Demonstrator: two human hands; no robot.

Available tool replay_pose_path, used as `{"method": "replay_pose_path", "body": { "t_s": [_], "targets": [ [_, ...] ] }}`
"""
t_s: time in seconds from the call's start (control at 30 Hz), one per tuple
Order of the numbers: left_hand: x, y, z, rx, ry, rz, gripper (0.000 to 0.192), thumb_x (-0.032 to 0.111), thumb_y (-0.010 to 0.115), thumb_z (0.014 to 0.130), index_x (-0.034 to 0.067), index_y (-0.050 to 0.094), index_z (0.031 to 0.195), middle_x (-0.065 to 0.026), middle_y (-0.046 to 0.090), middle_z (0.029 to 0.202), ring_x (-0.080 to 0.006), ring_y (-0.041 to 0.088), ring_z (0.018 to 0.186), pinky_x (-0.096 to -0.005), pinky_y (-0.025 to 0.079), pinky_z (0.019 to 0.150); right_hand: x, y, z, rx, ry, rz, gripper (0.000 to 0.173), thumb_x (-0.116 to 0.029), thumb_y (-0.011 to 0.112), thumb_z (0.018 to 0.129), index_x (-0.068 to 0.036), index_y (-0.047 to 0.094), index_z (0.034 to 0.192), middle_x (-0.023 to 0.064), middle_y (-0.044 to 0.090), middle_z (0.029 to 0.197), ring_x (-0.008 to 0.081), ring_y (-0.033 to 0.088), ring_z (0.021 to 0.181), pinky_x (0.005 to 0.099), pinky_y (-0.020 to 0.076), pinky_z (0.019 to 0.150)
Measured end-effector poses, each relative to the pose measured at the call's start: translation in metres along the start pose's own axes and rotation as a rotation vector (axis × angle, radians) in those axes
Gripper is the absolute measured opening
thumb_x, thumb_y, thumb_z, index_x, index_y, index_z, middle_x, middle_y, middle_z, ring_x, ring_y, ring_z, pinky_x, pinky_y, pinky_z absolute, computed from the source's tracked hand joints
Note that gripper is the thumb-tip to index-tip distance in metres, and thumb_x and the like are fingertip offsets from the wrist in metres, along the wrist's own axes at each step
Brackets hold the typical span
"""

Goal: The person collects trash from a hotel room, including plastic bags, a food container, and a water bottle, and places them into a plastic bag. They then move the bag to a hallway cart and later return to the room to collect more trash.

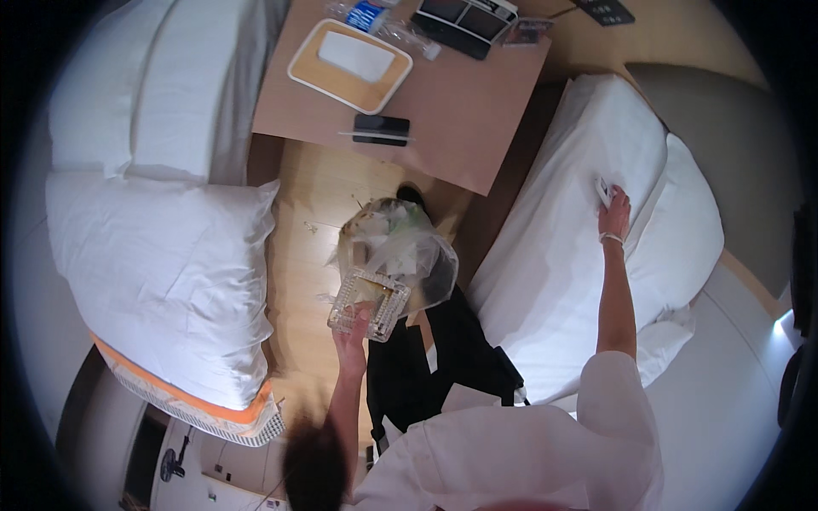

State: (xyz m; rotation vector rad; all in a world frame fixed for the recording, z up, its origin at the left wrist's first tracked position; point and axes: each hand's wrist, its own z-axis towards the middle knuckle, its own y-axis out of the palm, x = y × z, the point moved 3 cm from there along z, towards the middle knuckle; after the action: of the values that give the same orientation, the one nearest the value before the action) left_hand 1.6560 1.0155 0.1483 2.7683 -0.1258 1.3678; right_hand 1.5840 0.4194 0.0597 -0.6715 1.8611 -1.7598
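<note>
My left hand [353, 326] grips a clear ribbed glass ashtray [381, 305] by its near left side, thumb over the rim. Just beyond the ashtray stands a trash bin lined with a clear plastic bag [441, 268], with crumpled tissues and other waste inside. Out to the right, my right hand [615, 214] holds a small white handheld device, perhaps a remote control [603, 191], at the white bedding [562, 211]. A bracelet circles the right wrist. Whether the device rests on the bedding cannot be told.
A wooden table [460, 121] ahead bears a tray with tissues [307, 70], a dark phone [381, 129], plastic bottles [409, 38] and a black-and-white box [465, 25]. A white pillow [166, 281] lies on the left bed. Small debris [310, 227] is on the wooden floor.
</note>
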Motion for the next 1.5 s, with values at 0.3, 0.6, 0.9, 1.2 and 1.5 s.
{"method": "replay_pose_path", "body": {
  "t_s": [0.3,0.6,0.9,1.2,1.5],
  "targets": [
    [0.026,0.001,-0.034,0.154,-0.009,-0.090,0.033,0.029,0.061,0.093,-0.002,0.067,0.105,-0.0072,0.063,0.103,-0.0164,0.057,0.097,-0.0318,0.044,0.088,-0.353,-0.017,0.004,-0.150,-0.529,0.445,0.059,-0.018,0.066,0.081,-0.013,0.045,0.136,0.0168,0.053,0.126,0.0373,0.052,0.116,0.0477,0.0457,0.095],
    [0.001,-0.011,-0.059,0.296,-0.082,-0.283,0.040,0.036,0.064,0.090,-0.001,0.065,0.108,-0.0070,0.060,0.108,-0.0176,0.055,0.102,-0.0333,0.043,0.091,-0.403,-0.030,0.030,0.142,-0.689,0.369,0.068,-0.035,0.071,0.077,-0.012,0.045,0.136,0.0170,0.050,0.127,0.0378,0.050,0.116,0.0497,0.0453,0.094],
    [-0.035,-0.055,-0.109,0.486,-0.017,-0.453,0.037,0.032,0.066,0.090,0.000,0.066,0.109,-0.0058,0.063,0.107,-0.0164,0.057,0.100,-0.0326,0.044,0.090,-0.500,-0.059,0.056,-0.013,-0.781,0.183,0.054,-0.039,0.064,0.085,-0.008,0.054,0.129,0.0160,0.056,0.130,0.0353,0.053,0.120,0.0464,0.0448,0.098],
    [-0.080,-0.081,-0.217,0.794,0.099,-0.828,0.032,0.029,0.068,0.090,0.001,0.069,0.107,-0.0022,0.067,0.101,-0.0114,0.059,0.093,-0.0282,0.046,0.085,-0.468,-0.268,-0.102,-0.077,-1.156,0.834,0.060,-0.033,0.064,0.093,-0.001,0.042,0.140,0.0187,0.048,0.137,0.0279,0.050,0.121,0.0366,0.0438,0.098],
    [-0.188,-0.131,-0.386,1.096,0.275,-1.154,0.035,0.035,0.069,0.089,0.006,0.070,0.108,0.0001,0.069,0.099,-0.0098,0.060,0.092,-0.0274,0.047,0.082,-0.480,-0.241,-0.469,-0.583,-1.535,0.764,0.029,-0.020,0.074,0.087,0.001,0.062,0.104,0.0110,0.064,0.097,0.0192,0.059,0.082,0.0332,0.0502,0.073]
  ]
}}
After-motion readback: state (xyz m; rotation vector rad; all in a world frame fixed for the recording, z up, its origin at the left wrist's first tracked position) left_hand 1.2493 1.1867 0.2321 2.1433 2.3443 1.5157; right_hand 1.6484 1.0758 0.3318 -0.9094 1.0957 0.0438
